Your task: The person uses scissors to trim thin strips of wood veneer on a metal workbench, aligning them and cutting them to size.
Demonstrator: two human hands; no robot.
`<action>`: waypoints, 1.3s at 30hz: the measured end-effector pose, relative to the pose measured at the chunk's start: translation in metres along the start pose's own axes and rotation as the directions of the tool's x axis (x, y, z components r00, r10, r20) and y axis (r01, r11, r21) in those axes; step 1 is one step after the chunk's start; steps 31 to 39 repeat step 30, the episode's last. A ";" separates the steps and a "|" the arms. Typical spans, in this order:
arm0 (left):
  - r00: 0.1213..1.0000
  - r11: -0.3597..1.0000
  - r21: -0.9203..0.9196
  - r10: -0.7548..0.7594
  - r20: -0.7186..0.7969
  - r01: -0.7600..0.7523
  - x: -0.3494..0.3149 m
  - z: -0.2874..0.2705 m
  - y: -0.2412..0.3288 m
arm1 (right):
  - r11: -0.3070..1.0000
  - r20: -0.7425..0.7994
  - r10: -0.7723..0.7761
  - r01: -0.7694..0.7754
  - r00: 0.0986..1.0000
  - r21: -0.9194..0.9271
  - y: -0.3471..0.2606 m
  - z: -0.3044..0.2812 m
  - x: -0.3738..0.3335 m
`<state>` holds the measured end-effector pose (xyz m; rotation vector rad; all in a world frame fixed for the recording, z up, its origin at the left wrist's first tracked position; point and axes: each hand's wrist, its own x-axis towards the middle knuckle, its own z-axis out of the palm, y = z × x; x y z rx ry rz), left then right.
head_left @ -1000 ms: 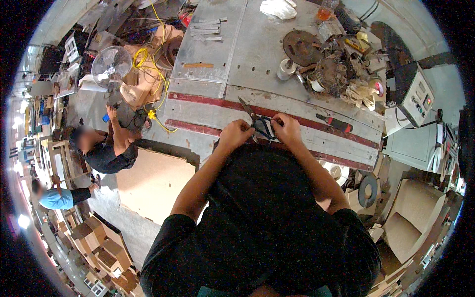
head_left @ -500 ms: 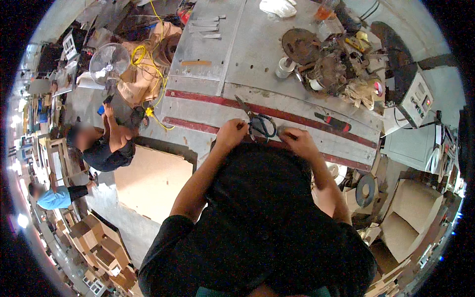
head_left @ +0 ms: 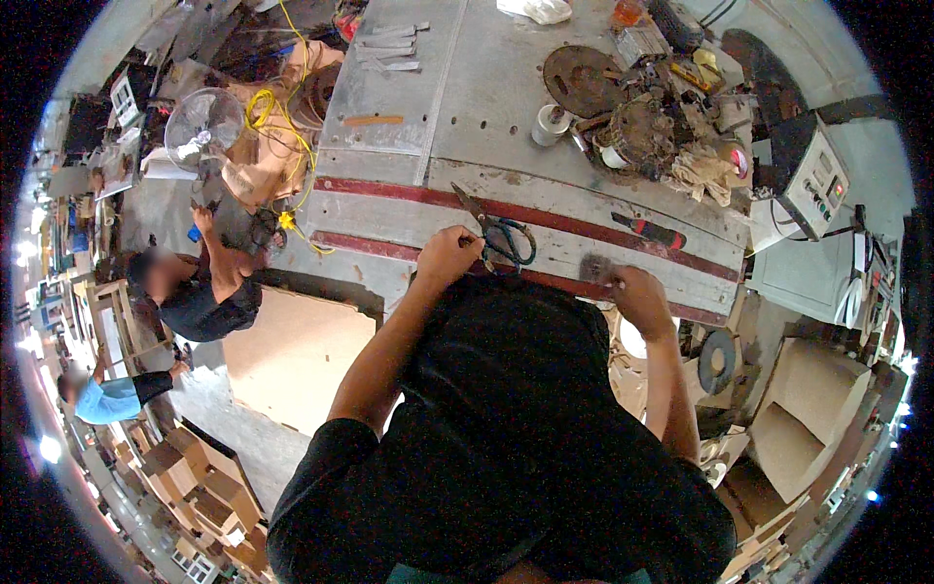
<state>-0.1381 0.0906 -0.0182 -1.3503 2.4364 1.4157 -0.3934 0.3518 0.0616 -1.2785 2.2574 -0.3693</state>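
Note:
I lean over a long grey workbench point(head_left: 409, 107) with red stripes along its near edge. My left hand point(head_left: 448, 255) rests on that edge with its fingers curled, just left of large scissors with dark teal handles point(head_left: 501, 234). It holds nothing that I can see. My right hand point(head_left: 637, 292) is further right on the edge, and its fingertips pinch a small grey rough piece point(head_left: 592, 265) lying on the bench. A red-and-black screwdriver point(head_left: 647, 231) lies just beyond that hand. My dark shirt hides the bench edge between my arms.
A cluttered pile of parts and rags point(head_left: 671, 136), a rusty disc point(head_left: 579, 78) and a tape roll point(head_left: 550, 122) sit at the back right. A grey control box point(head_left: 812, 180) stands right. At left are a fan point(head_left: 202, 127), yellow cable point(head_left: 277, 117), a wooden board point(head_left: 292, 355) and two people point(head_left: 195, 292).
Both hands were together at the middle of the bench edge by the scissors. My right hand has moved off to the right with the grey piece. My left hand stayed put.

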 end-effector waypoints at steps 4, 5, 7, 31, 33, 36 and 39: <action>1.000 0.999 -0.038 -0.012 0.018 0.012 -0.001 -0.003 -0.001 | 0.977 0.146 -0.186 0.198 0.972 -0.075 -0.044 0.031 0.060; 1.000 0.999 -0.038 -0.012 0.020 0.013 -0.003 -0.004 -0.001 | 0.964 0.089 -0.265 0.266 0.960 0.000 -0.070 0.029 0.071; 1.000 0.999 -0.033 -0.011 0.029 0.012 -0.007 -0.009 0.003 | 0.947 0.058 -0.321 0.320 0.945 0.022 -0.103 0.039 0.087; 0.992 0.984 -0.176 0.003 0.128 0.020 -0.014 -0.002 -0.011 | 0.953 -0.162 -0.020 0.068 0.987 0.296 -0.106 0.085 0.105; 0.992 0.984 -0.176 0.003 0.128 0.020 -0.014 -0.002 -0.011 | 0.953 -0.162 -0.020 0.068 0.987 0.296 -0.106 0.085 0.105; 0.992 0.984 -0.176 0.003 0.128 0.020 -0.014 -0.002 -0.011 | 0.953 -0.162 -0.020 0.068 0.987 0.296 -0.106 0.085 0.105; 0.992 0.984 -0.176 0.003 0.128 0.020 -0.014 -0.002 -0.011 | 0.953 -0.162 -0.020 0.068 0.987 0.296 -0.106 0.085 0.105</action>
